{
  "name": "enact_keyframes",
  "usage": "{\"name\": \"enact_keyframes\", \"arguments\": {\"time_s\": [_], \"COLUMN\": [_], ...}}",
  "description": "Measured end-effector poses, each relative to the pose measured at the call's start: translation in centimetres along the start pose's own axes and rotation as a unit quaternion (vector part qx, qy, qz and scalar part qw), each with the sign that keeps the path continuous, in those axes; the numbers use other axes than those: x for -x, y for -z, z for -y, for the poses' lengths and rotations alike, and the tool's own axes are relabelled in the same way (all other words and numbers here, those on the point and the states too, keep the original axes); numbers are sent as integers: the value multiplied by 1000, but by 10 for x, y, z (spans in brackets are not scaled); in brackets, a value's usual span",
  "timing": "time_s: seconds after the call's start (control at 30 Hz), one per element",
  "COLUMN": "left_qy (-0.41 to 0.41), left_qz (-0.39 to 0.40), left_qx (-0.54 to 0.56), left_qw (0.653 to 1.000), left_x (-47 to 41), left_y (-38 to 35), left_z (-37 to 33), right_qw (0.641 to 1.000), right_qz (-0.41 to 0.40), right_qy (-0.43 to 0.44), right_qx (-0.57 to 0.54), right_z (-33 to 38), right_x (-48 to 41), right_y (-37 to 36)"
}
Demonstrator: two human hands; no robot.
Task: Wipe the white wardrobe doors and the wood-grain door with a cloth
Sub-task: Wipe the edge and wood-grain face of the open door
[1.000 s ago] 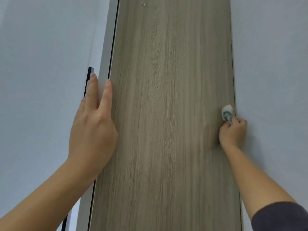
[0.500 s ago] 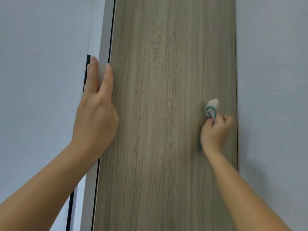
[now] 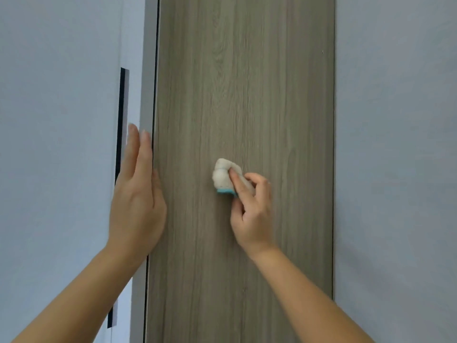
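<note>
The wood-grain door (image 3: pixel 247 82) fills the middle of the view, tall and narrow. My right hand (image 3: pixel 252 214) grips a bunched white cloth with a teal edge (image 3: pixel 222 178) and presses it against the door near its centre. My left hand (image 3: pixel 137 201) lies flat with fingers pointing up against the door's left edge and the pale frame strip (image 3: pixel 148 70). A white wardrobe door (image 3: pixel 57 120) stands to the left, another white panel (image 3: pixel 395 144) to the right.
A narrow dark vertical slot (image 3: pixel 121 115) runs down the white panel just left of my left hand. A thin dark gap separates the wood-grain door from the right white panel.
My right hand has carried the cloth leftward from the door's right edge to its middle. My left hand has stayed on the door's left edge.
</note>
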State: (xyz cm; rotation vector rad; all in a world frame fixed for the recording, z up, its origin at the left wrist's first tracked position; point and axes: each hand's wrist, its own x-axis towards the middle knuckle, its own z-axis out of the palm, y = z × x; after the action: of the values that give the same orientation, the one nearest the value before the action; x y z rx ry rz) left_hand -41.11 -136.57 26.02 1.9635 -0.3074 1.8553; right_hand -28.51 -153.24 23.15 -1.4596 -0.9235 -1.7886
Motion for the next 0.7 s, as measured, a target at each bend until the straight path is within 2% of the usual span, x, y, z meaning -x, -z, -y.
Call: {"name": "enact_keyframes", "arguments": {"time_s": [0.1, 0.2, 0.33, 0.47, 0.67, 0.7], "left_qy": [-9, -18, -29, -30, -35, -35], "left_qz": [14, 20, 19, 11, 15, 15], "left_qx": [-9, -9, -9, 19, 28, 32], "left_qw": [1000, 1000, 999, 999, 999, 999], "left_x": [11, 15, 20, 21, 22, 22], "left_y": [1, 4, 3, 0, -1, -1], "left_z": [2, 5, 9, 11, 14, 14], "right_qw": [990, 958, 866, 840, 798, 801], "right_qz": [-35, -65, -82, -25, -80, -76], "right_qy": [-130, -268, -478, -500, -563, -557], "right_qx": [44, 76, 122, 209, 200, 205], "right_z": [-60, -115, -182, -215, -228, -224], "right_x": [1, -1, 0, 5, -1, 0], "right_y": [15, 31, 60, 67, 67, 65]}}
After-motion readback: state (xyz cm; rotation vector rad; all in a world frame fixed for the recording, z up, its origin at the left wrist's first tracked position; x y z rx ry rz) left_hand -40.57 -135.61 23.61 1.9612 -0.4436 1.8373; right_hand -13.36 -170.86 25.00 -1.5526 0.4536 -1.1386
